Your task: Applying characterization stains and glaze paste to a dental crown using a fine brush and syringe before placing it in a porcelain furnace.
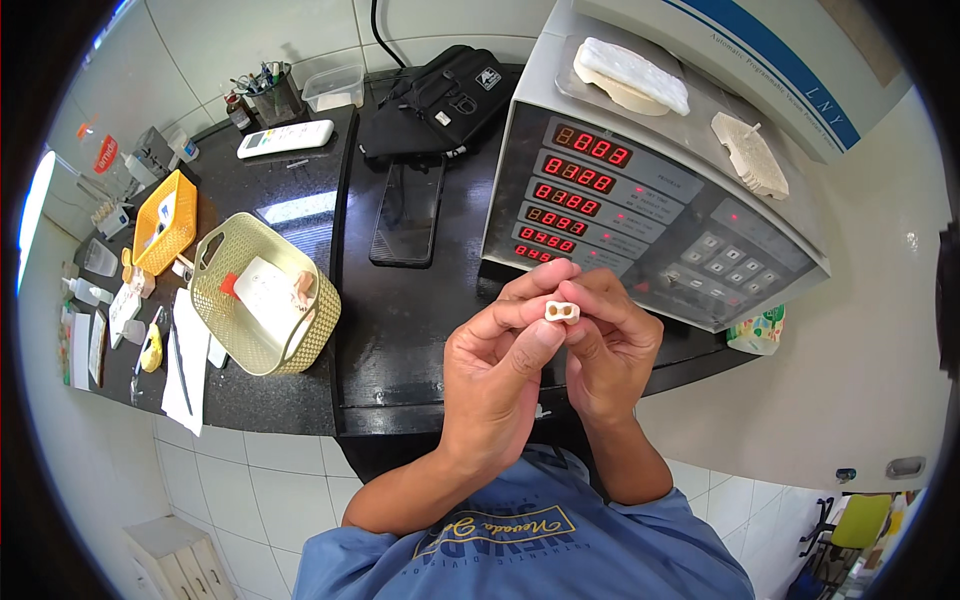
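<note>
Above the front edge of the black counter (pixel 390 350), I hold a small white dental bridge (pixel 561 312) with two tan hollows facing up. My left hand (pixel 497 375) pinches it from one side, thumb and fingertips closed. On the other side my right hand (pixel 612 350) grips it too, its fingers bent and pressed together at the tips. The fingers cover the bridge's sides and underside. Right behind both hands stands a grey furnace (pixel 660 235) with red number displays and a keypad.
White fibre pads and a pale block (pixel 750 160) lie on the furnace. Left of my hands are a black phone (pixel 408 213), a black bag (pixel 455 100), a woven olive basket (pixel 235 335), a yellow basket (pixel 180 243) and a white remote control (pixel 285 139).
</note>
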`<state>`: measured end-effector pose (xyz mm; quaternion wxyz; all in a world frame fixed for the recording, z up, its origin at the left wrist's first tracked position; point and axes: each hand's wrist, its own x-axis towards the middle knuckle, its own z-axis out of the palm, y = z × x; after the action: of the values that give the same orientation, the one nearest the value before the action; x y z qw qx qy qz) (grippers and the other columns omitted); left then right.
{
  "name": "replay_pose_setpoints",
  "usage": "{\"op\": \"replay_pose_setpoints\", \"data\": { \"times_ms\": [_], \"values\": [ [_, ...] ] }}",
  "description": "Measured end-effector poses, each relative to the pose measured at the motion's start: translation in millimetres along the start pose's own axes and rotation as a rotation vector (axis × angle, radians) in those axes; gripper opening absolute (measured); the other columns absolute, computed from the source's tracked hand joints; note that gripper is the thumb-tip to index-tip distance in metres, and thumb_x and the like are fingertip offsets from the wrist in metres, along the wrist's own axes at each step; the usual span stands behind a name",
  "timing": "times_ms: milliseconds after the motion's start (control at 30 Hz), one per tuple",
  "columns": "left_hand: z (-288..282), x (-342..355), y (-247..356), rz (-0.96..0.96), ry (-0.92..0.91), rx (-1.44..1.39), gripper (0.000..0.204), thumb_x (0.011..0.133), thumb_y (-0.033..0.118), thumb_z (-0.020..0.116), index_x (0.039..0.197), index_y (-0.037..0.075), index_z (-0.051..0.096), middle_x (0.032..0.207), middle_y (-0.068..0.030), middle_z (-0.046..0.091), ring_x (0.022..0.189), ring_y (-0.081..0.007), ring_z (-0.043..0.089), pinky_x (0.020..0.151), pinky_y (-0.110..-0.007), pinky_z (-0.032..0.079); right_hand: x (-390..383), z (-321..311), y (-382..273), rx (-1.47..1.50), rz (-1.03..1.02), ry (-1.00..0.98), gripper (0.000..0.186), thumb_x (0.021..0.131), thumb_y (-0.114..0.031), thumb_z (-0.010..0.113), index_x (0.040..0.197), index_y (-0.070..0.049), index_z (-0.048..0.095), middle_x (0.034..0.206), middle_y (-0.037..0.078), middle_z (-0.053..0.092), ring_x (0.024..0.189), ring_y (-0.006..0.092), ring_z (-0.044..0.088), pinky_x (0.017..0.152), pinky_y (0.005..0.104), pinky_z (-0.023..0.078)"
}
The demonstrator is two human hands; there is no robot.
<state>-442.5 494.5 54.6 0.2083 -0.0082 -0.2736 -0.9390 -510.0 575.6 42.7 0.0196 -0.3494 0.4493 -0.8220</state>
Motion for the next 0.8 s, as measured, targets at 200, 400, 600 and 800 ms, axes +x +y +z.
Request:
{"op": "replay_pose_setpoints", "data": {
  "times_ms": [200,400,600,800],
  "values": [
    [1,2,1,-0.028,-0.016,0.029,0.008,0.085,0.000,0.064,0.092,0.003,0.067,0.126,-0.0118,0.054,0.114,-0.0183,0.053,0.097,-0.034,0.043,0,-5,1,0.009,-0.041,-0.012,0.025,0.079,0.001,0.070,0.104,0.001,0.068,0.097,0.012,0.062,0.086,0.0158,0.061,0.076,0.0235,0.050],
    [2,4,4,-0.047,-0.038,0.099,0.007,0.085,0.000,0.064,0.090,0.003,0.067,0.126,-0.0131,0.053,0.112,-0.0186,0.054,0.096,-0.034,0.044,2,-9,-3,0.063,0.000,-0.025,0.025,0.079,0.003,0.069,0.104,0.002,0.068,0.097,0.011,0.061,0.087,0.0159,0.062,0.077,0.0237,0.050],
    [11,7,4,-0.068,-0.032,0.143,0.009,0.085,0.001,0.064,0.093,0.002,0.069,0.126,-0.0140,0.053,0.108,-0.0185,0.055,0.090,-0.032,0.047,7,-15,-10,0.119,0.056,-0.035,0.024,0.081,0.003,0.067,0.105,0.003,0.066,0.100,0.010,0.060,0.087,0.0152,0.062,0.076,0.0235,0.052],
    [20,8,1,-0.062,-0.044,0.191,0.009,0.084,0.000,0.065,0.092,0.001,0.068,0.126,-0.0143,0.053,0.107,-0.0175,0.056,0.090,-0.031,0.048,8,-19,-18,0.170,0.063,-0.018,0.021,0.085,-0.003,0.065,0.106,0.002,0.066,0.095,0.007,0.057,0.076,0.0099,0.057,0.062,0.0196,0.048]
  ]
}}
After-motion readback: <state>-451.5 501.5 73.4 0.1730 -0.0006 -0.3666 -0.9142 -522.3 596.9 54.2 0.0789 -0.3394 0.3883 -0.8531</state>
